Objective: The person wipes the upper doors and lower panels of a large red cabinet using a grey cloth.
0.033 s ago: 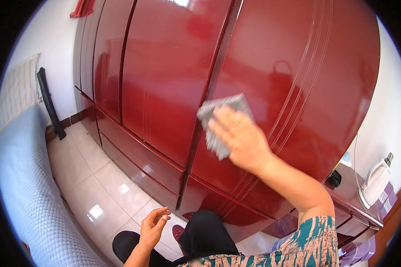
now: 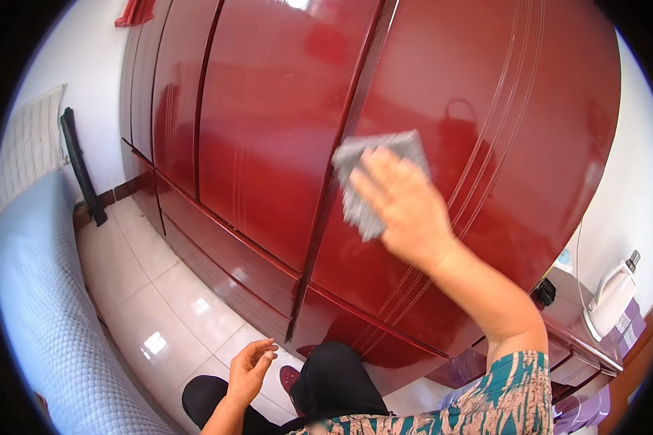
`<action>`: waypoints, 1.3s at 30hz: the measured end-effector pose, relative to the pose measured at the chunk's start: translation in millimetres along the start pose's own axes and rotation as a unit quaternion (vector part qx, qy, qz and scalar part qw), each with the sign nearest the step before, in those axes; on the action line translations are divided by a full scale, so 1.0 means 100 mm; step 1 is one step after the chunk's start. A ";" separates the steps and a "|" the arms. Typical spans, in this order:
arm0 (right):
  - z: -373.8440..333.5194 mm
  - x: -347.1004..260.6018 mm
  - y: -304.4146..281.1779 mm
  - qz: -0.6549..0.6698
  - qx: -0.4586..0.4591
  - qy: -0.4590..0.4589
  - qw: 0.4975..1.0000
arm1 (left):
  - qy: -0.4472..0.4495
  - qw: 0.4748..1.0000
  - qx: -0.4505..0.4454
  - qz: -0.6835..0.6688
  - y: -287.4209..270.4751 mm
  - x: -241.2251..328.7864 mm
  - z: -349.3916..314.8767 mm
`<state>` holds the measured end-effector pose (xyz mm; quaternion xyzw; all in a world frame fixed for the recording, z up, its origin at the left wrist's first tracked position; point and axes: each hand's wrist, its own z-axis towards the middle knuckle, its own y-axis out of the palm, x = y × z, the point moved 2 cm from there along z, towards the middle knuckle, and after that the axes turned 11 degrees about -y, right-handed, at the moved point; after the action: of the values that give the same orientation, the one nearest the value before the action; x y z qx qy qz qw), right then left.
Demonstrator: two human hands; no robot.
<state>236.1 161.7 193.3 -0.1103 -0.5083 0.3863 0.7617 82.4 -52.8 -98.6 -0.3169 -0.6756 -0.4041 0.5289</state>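
My right hand (image 2: 416, 206) presses a grey cloth (image 2: 355, 199) flat against the glossy dark red wardrobe door (image 2: 428, 94), just right of the gap between two doors. Its fingers lie spread over the cloth, whose edges stick out above and left of them. Low in the view, my left hand (image 2: 251, 368) hangs in front of my knees, touching nothing. Its fingers are loosely bent, with the thumb apart from them, and nothing shows in it.
On the left a bed with a light blue quilted cover (image 2: 40, 268) runs beside the tiled floor (image 2: 134, 268). A long black object (image 2: 83, 170) leans at the far wall. To the right, a low cabinet (image 2: 577, 312) bears a white appliance (image 2: 611, 297) and a small black item (image 2: 546, 292).
My right hand has slid the cloth up and slightly to the right over the door. My left hand stays where it was.
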 end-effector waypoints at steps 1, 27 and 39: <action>0.08 0.20 -0.15 -0.063 0.019 0.022 0.998 | 0.000 1.000 0.005 0.023 0.00 -0.05 0.03; -0.72 -0.74 0.22 0.101 -0.096 0.033 0.990 | 0.003 0.967 0.067 0.245 -0.23 -0.30 0.09; -1.05 -0.50 -0.19 -0.108 -0.095 0.121 0.982 | 0.024 0.965 0.032 0.259 -0.08 -0.25 0.04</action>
<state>326.0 137.6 121.7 -0.1726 -0.4554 0.2357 0.8410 79.5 -53.2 -125.3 -0.4543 -0.5702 -0.2394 0.6413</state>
